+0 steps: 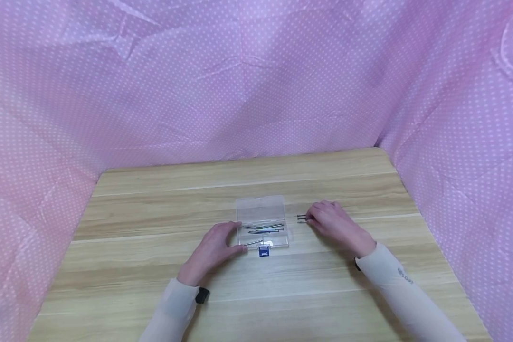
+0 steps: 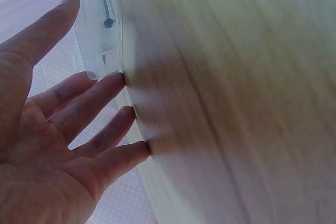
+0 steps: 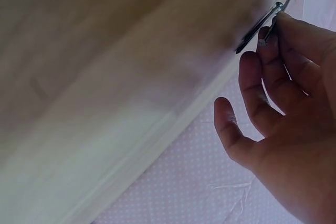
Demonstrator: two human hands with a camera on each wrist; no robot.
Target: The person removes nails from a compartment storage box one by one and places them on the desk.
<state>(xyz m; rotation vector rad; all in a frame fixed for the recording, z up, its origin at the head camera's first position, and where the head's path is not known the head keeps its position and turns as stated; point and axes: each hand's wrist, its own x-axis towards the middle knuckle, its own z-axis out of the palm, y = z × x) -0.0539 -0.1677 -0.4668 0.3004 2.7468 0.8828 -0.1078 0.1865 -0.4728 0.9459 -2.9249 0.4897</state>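
Observation:
A clear plastic box point(image 1: 275, 242) lies with its lid point(image 1: 260, 209) folded back, away from the person. Several silver nails point(image 1: 265, 228) lie across its far part, and a single nail point(image 2: 106, 9) is in the near compartment. My left hand point(image 1: 215, 244) holds the box's left end, thumb at the near corner and index finger at the far one. To the right of the box, my right hand point(image 1: 333, 222) pinches a nail point(image 3: 266, 39) between thumb and fingertips. Other nails point(image 1: 301, 216) lie on the table right at those fingers, partly hidden by them.
A blue latch point(image 1: 263, 251) sticks out from the box's near edge. The wood-grain table point(image 1: 154, 209) has rounded far corners. Pink dotted cloth point(image 1: 239, 95) hangs behind it and along both sides.

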